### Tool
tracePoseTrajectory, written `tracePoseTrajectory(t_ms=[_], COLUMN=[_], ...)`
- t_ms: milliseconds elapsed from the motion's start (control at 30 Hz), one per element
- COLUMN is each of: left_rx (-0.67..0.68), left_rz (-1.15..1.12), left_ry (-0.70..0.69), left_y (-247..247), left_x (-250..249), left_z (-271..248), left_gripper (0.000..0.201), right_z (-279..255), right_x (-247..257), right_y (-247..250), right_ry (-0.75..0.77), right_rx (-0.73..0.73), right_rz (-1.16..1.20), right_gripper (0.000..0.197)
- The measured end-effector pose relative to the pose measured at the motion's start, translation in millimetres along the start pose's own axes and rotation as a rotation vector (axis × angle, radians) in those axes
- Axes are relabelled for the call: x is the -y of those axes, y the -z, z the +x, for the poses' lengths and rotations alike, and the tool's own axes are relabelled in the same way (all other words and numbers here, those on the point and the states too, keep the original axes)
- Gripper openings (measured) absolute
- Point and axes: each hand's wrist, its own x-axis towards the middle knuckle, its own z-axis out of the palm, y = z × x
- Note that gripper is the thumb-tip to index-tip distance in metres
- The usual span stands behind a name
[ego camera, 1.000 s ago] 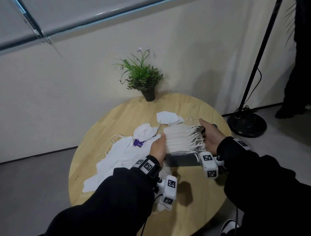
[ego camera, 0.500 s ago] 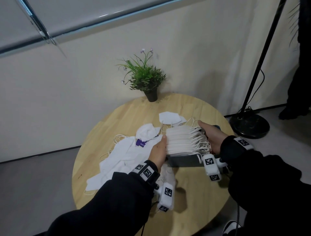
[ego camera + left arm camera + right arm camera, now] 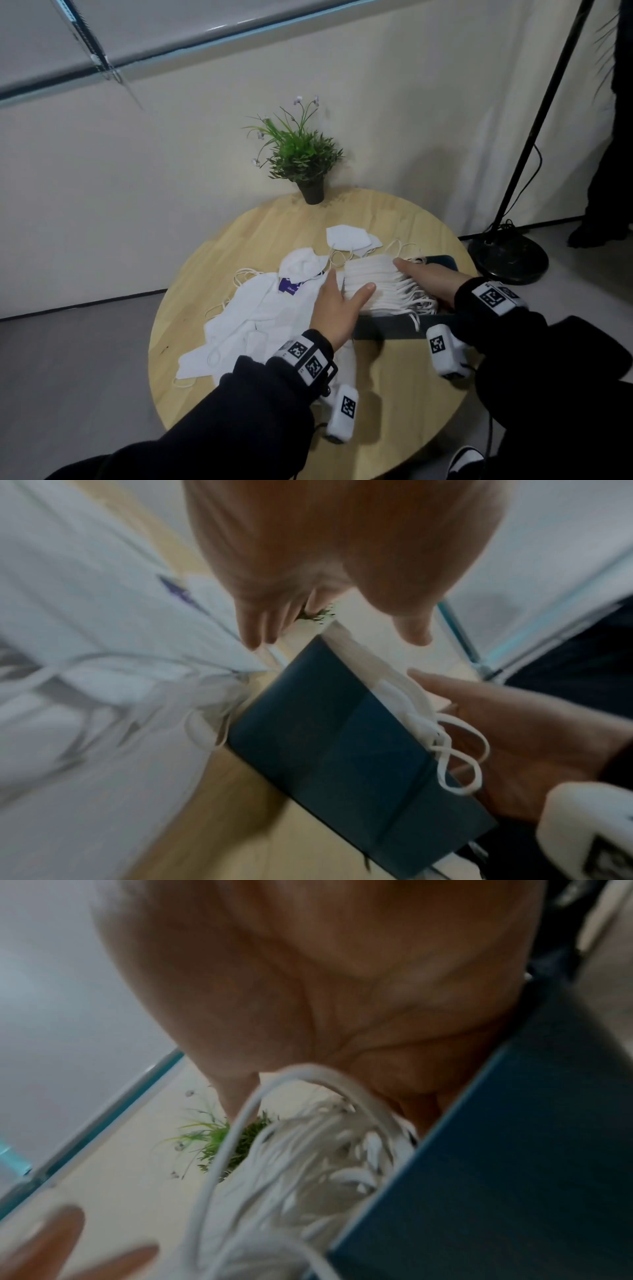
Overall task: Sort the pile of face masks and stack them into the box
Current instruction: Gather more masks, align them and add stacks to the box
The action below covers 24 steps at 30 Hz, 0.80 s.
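Note:
A stack of white face masks (image 3: 370, 282) stands in a dark box (image 3: 387, 327) on the round wooden table (image 3: 394, 397). My left hand (image 3: 334, 305) is spread open at the stack's left end, thumb lying on top, fingers straight along its side. My right hand (image 3: 428, 281) lies flat on the ear loops (image 3: 308, 1164) at the right end, thumb straight over the stack; its fingers are hidden. In the left wrist view the left hand (image 3: 308, 547) hovers over the box (image 3: 325, 750). Loose masks (image 3: 260, 318) lie piled to the left.
Two more masks (image 3: 346, 236) lie behind the box. A potted plant (image 3: 301, 154) stands at the table's far edge by the wall. A lamp stand's black base (image 3: 507, 253) sits on the floor to the right. Bare wood shows at the table's near side.
My left hand has opened out from the stack's left side, with its thumb now on top. My right hand has slid further over the ear loops.

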Motion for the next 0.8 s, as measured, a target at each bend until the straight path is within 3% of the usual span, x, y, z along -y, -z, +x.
tracePoseTrajectory(t_ms=[67, 100, 167, 233, 300, 333, 400, 500, 633, 800], left_rx=[-0.082, -0.083, -0.006, 0.086, 0.120, 0.121, 0.118, 0.131, 0.207, 0.325], left_rz=[0.167, 0.271, 0.490, 0.614, 0.645, 0.645, 0.640, 0.700, 0.821, 0.880], left_ry=[-0.247, -0.411, -0.694, -0.812, -0.833, -0.818, -0.773, -0.780, -0.807, -0.725], left_y=[2.3, 3.1, 2.3, 1.9, 3.0, 4.1, 6.0, 7.7, 12.0, 23.0], left_x=[-9.3, -12.7, -14.8, -14.0, -12.1, -13.0, -17.4, -26.8, -36.9, -52.5], left_z=[-1.0, -0.3, 4.2, 6.5, 9.2, 10.9, 14.8, 18.9, 24.6, 34.5], left_gripper=[0.084, 0.077, 0.046, 0.020, 0.014, 0.013, 0.011, 0.017, 0.018, 0.022], right_z=[-9.7, -16.3, -27.2, -38.8, -46.0, -47.1, -49.2, -44.1, -34.4, -28.7], right_x=[3.5, 5.1, 5.9, 6.7, 4.1, 2.0, -1.0, -3.4, -5.6, -7.3], right_y=[5.5, 7.9, 10.1, 8.5, 5.3, 3.1, -2.5, -8.5, 1.2, 19.6], right_ry=[0.041, 0.068, 0.148, 0.293, 0.391, 0.399, 0.390, 0.350, 0.350, 0.300], right_rx=[-0.084, -0.140, -0.274, -0.336, -0.268, -0.225, -0.178, -0.258, -0.275, -0.266], right_rz=[-0.312, -0.453, -0.602, -0.616, -0.583, -0.594, -0.680, -0.837, -0.763, -0.773], right_gripper=[0.083, 0.082, 0.078, 0.062, 0.036, 0.032, 0.030, 0.033, 0.013, 0.021])
